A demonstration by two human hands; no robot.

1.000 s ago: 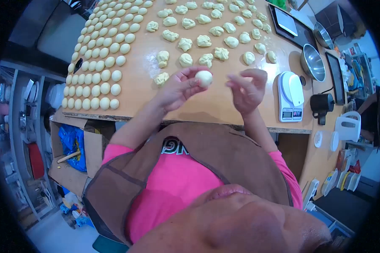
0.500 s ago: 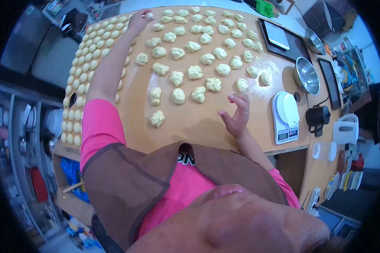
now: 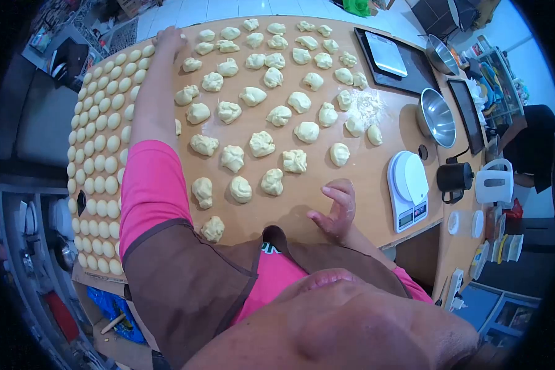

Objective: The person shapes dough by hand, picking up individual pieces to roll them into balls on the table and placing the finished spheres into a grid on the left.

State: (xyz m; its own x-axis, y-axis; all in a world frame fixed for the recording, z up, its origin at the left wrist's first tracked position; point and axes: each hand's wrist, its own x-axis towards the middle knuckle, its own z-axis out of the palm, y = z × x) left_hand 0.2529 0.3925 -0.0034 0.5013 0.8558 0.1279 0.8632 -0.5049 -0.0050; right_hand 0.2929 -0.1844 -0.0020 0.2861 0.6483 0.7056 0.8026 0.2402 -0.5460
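Observation:
At the far left edge of the table, my left hand (image 3: 170, 41) reaches to the end of the rows of smooth dough balls (image 3: 98, 164). Its fingers are curled downward, and whatever is between them is hidden. My right hand (image 3: 338, 213) hovers over the near side of the table, fingers apart and holding nothing. Many rough dough lumps (image 3: 262, 143) lie spread across the middle of the wooden table (image 3: 262, 213). The lump closest to my right hand is a rounded one (image 3: 339, 155).
To the right stand a white kitchen scale (image 3: 409, 188), a steel bowl (image 3: 436, 118) and a black pot (image 3: 455, 179). A dark tray (image 3: 407, 83) holds a silver flat device (image 3: 385, 54). Flour (image 3: 368, 110) dusts the tabletop. Another person's dark sleeve (image 3: 533, 139) shows far right.
My left hand has moved left to the ball rows; the dough ball seen in its fingers before is now hidden. The whole view has shifted. My right hand stays open.

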